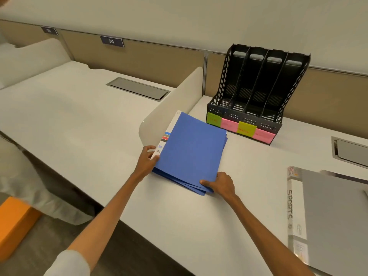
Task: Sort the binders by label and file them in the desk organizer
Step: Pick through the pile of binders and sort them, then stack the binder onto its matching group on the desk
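A stack of blue binders (192,150) lies flat on the white desk (179,220), its white labelled spine facing left. My left hand (147,160) grips the stack's near left corner at the spine. My right hand (222,183) holds the near right corner, thumb on top. Behind the stack stands a black desk organizer (256,84) with several upright slots, all holding nothing. Green and pink sticky notes (242,128) hang along its front. A grey binder (330,218) with "SPORTS" on its spine lies flat at the right.
A low white divider panel (171,108) separates this desk from the one on the left. Metal cable hatches (138,88) sit in both desktops. Beige partition walls run along the back. An orange object (14,224) sits on the floor at lower left.
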`<act>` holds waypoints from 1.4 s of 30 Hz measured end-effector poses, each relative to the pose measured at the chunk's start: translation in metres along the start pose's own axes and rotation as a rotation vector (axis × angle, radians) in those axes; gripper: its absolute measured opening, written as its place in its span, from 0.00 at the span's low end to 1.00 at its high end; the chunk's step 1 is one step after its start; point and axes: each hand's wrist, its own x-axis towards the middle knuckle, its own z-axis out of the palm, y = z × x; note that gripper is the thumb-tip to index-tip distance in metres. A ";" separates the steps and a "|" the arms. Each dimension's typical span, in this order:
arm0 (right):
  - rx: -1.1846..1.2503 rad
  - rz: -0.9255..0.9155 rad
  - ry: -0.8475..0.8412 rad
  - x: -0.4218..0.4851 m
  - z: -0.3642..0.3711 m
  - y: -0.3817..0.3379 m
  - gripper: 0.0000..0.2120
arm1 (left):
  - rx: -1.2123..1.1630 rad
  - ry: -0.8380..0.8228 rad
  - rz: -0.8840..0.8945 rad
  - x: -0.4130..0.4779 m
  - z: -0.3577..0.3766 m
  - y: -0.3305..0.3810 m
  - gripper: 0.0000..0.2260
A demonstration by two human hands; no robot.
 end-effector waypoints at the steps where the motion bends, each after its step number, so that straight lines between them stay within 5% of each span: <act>1: -0.029 -0.008 -0.022 -0.001 0.001 -0.001 0.29 | 0.057 0.013 0.038 0.000 -0.001 0.000 0.15; 12: -0.306 -0.166 -0.088 -0.008 -0.003 -0.012 0.28 | 0.318 0.146 0.111 0.000 -0.007 -0.004 0.19; 19: -0.278 -0.162 -0.048 -0.013 -0.009 -0.009 0.22 | 0.571 0.288 0.163 -0.010 0.018 -0.001 0.27; 26: -0.194 -0.104 0.052 -0.028 -0.028 0.015 0.19 | 0.709 0.421 0.288 -0.027 0.062 0.011 0.23; 42: 0.009 0.067 0.491 -0.076 -0.144 0.129 0.14 | 0.429 -0.077 0.310 -0.087 0.232 0.063 0.16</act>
